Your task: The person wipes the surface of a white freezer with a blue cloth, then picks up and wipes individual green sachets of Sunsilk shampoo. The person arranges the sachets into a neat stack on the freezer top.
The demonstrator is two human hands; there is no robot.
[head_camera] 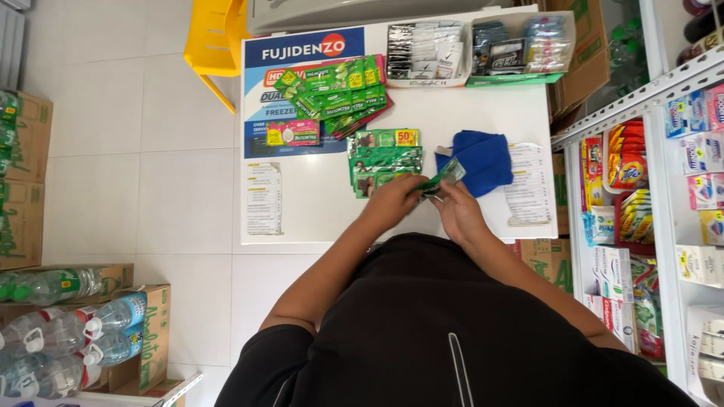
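Black shirt fills the bottom of the shot, then both hands meet just above the near edge of the white bench. Left hand and right hand are close together, both pinched on a small green foil sachet strip, held just over the bench beside a folded blue cloth. Looks feather-light, floppy and a bit slick, so I'd grip it by the flat sealed edges. A pile of green sachets lies just left of it.
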